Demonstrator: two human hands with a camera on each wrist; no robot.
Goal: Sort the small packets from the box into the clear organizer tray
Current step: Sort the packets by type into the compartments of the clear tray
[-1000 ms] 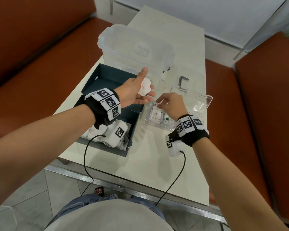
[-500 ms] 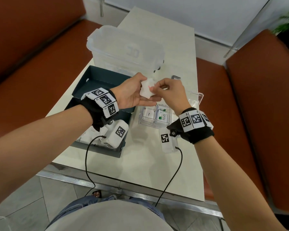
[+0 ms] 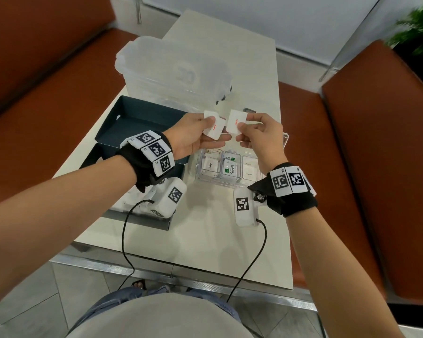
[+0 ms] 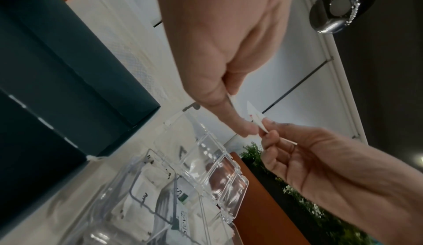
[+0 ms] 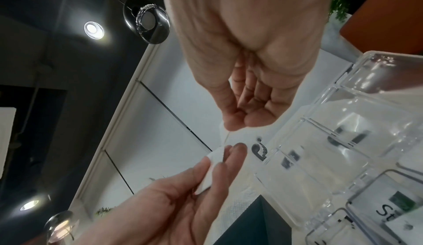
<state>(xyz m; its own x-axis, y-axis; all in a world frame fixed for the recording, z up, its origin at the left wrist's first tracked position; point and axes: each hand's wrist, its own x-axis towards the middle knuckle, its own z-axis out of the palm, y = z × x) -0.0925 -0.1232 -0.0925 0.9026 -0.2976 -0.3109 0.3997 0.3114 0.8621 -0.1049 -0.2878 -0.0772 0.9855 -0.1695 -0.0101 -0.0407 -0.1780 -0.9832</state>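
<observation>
Packets, small white paper squares with red print, sit pinched one in the right hand [image 3: 257,135] and two in the left hand [image 3: 195,137], above the clear plastic organizer tray [image 3: 226,168] at 6 o'clock. Read each label, then lower it flat into its matching compartment.

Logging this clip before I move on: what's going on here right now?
A person is sorting packets at a table. The left hand holds white packets with red print, and the right hand pinches another such packet beside them, both raised above the clear organizer tray. The tray already holds white packets and a Stevia packet in separate compartments. The dark box lies open to the left, with a large clear container behind it.
</observation>
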